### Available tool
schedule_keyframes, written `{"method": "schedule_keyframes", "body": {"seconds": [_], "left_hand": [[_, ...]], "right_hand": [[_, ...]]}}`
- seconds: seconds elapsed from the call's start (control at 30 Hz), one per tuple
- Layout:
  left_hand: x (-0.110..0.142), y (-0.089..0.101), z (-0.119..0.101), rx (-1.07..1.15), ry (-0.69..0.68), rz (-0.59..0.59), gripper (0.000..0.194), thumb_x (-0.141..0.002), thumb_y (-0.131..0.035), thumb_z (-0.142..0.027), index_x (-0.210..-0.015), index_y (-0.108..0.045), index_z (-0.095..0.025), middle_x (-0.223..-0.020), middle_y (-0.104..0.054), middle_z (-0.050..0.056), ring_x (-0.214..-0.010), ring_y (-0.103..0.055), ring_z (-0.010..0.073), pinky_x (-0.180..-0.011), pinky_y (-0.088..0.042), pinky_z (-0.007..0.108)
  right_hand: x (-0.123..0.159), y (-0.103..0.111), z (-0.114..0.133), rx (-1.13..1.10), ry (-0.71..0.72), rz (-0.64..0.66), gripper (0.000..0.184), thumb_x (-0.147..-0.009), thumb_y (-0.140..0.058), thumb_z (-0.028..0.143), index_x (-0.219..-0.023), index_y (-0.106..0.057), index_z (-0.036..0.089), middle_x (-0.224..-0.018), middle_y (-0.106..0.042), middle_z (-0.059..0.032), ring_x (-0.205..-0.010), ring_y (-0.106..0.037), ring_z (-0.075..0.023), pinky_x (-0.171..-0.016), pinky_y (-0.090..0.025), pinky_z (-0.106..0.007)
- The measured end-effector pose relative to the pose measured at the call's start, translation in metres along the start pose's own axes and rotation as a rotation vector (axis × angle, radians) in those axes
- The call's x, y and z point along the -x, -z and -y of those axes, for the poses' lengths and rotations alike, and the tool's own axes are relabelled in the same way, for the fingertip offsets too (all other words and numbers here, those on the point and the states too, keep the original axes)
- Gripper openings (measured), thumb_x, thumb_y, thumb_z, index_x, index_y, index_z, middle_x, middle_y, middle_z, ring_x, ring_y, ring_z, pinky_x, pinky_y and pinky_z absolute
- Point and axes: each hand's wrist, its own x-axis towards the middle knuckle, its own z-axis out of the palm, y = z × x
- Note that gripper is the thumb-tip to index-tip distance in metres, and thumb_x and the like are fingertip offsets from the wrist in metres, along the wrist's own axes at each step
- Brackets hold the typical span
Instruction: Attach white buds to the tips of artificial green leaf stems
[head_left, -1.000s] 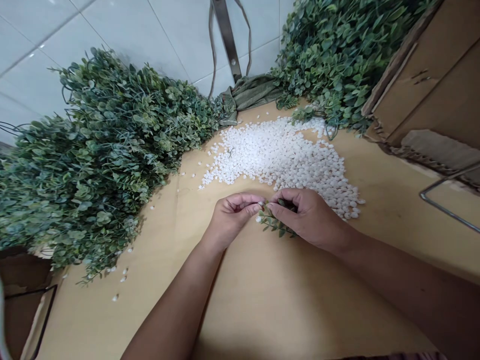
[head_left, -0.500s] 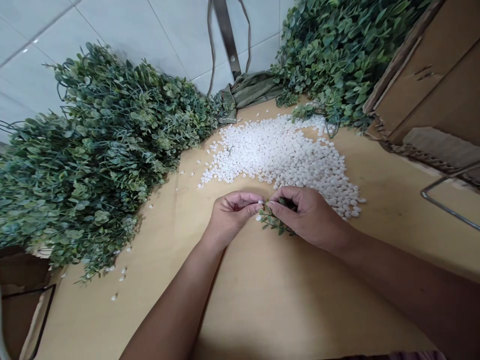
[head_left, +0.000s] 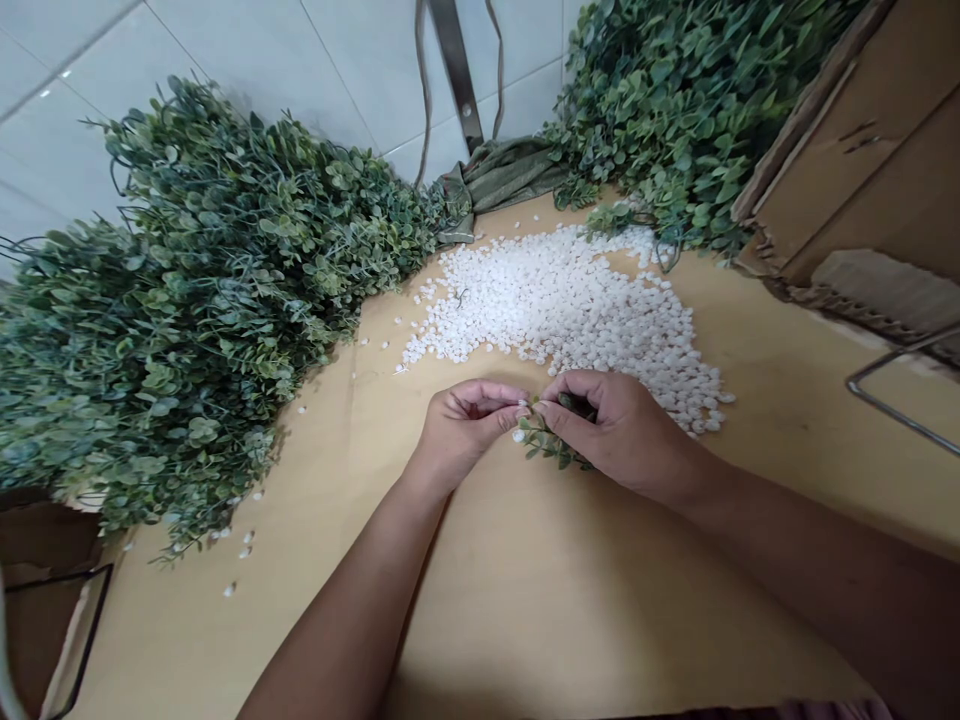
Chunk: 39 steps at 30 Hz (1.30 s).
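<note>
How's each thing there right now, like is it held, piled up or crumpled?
Left hand, pinching a small white piece
Right hand, closed on a green sprig
Other white pieces, loose, spread on the tan surface
Left foliage, heaped
Right foliage, heaped
Green cloth, crumpled
Right-hand cardboard, ragged-edged

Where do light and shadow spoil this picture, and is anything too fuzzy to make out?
In the head view, the heap of white pieces looks nearly washed out toward its middle; small glints sit on the tiled wall, upper left; a soft shadow darkens the table below the right hand; fine detail on the sprig it holds is hard to make out.
</note>
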Motion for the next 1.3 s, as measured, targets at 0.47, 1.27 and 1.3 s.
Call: {"method": "schedule_keyframes", "body": {"seconds": [0.47,1.27,1.3], "left_hand": [[-0.0016,-0.0006,0.0028,-0.018,0.005,-0.035,0.027,-0.043,-0.084,-0.030,-0.060,-0.069,-0.015,-0.057,-0.068,0.000,-0.053,-0.061,0.0110,-0.064,-0.054,0.027],[-0.0025,-0.0056,0.0070,0.037,-0.001,-0.064,0.024,-0.041,-0.084,-0.026,-0.055,-0.069,-0.015,-0.055,-0.066,-0.001,-0.051,-0.057,0.0072,-0.056,-0.049,0.020],[-0.0027,-0.0056,0.0068,0.033,-0.004,-0.062,0.024,-0.040,-0.084,-0.025,-0.055,-0.069,-0.015,-0.055,-0.066,-0.001,-0.051,-0.057,0.0073,-0.056,-0.049,0.020]], "right_hand": [[-0.0006,0.0004,0.0002,0.052,0.003,0.000,0.017,-0.074,-0.050,0.026,-0.062,-0.054,0.015,-0.052,-0.049,0.0023,-0.048,-0.042,-0.0099,-0.045,-0.032,-0.022],[-0.0013,-0.0022,-0.0045,0.089,0.034,-0.015,0.014,-0.073,-0.048,0.022,-0.062,-0.052,0.015,-0.053,-0.049,0.0011,-0.049,-0.042,-0.0103,-0.046,-0.032,-0.022],[-0.0012,-0.0023,-0.0047,0.090,0.038,-0.015,0.014,-0.073,-0.048,0.022,-0.062,-0.052,0.015,-0.053,-0.049,0.0010,-0.049,-0.042,-0.0104,-0.046,-0.032,-0.022]]}}
